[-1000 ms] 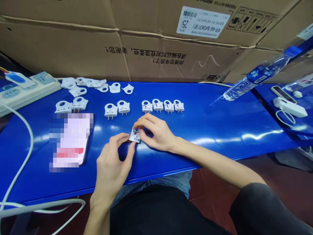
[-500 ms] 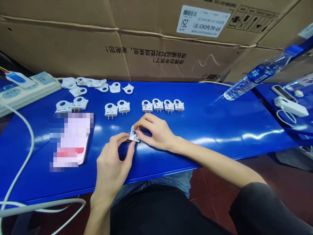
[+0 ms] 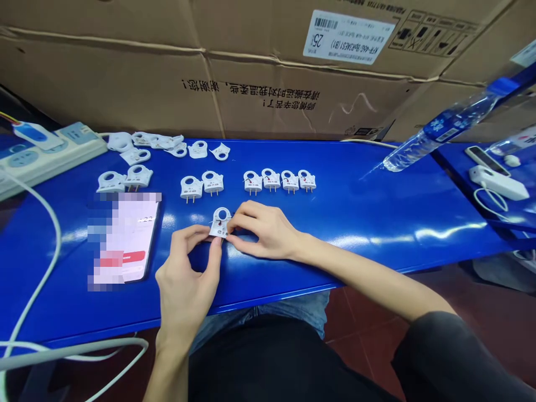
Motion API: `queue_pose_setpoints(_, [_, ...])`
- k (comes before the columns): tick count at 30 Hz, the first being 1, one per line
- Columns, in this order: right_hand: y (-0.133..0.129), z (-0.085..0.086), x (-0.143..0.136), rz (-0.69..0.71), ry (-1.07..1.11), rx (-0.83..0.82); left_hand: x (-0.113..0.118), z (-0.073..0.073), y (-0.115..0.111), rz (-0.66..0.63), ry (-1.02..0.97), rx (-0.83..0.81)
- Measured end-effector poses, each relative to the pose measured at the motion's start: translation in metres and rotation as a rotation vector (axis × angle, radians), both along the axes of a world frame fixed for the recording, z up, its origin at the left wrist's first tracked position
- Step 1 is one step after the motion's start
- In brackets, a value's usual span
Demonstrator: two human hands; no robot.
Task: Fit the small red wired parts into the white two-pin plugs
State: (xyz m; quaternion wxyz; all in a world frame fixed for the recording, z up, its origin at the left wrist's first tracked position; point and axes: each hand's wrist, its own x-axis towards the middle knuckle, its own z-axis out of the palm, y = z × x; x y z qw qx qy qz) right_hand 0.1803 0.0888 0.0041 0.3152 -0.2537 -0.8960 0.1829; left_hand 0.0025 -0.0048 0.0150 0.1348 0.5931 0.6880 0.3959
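Observation:
In front of me, a small white plug housing (image 3: pixel 214 226) with a round hole at its top and a bit of red inside lies face up between my hands. My left hand (image 3: pixel 187 269) pinches its left and lower edge with thumb and forefinger. Closed at its right edge are the fingertips of my right hand (image 3: pixel 268 231), touching the inner side; whether they also hold a tiny part is hidden. Behind stand several similar plugs with red bits inside (image 3: pixel 272 178) in a row, pins toward me. Left of these is a pair of plugs (image 3: pixel 191 187) without visible red.
White loose shells (image 3: pixel 197 149) lie along the back, beside a power strip (image 3: pixel 62 153). Another plug pair (image 3: pixel 111 181) sits behind a phone (image 3: pixel 129 240). A water bottle (image 3: pixel 444 128) leans at the right. Large cartons (image 3: pixel 268 84) wall off the blue table's (image 3: pixel 355 223) back.
The plug housing has shifted slightly left and turned more upright to my view, with its hole now showing. My left hand moved left with it; the right fingers slid to its right edge.

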Motion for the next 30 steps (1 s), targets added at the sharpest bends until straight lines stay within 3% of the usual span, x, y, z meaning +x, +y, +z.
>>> queue_pose_setpoints(9, [0.0, -0.001, -0.002, -0.038, -0.046, 0.053, -0.001, -0.001, -0.001, -0.018, 0.009, 0.015])
queue_pose_setpoints(17, [0.002, 0.001, -0.002, -0.139, 0.052, 0.04, -0.003, -0.003, -0.001, -0.065, 0.022, -0.039])
queue_pose_setpoints(30, [0.046, -0.01, -0.004, -0.389, -0.108, 0.179, -0.004, -0.007, 0.0, -0.143, 0.053, -0.001])
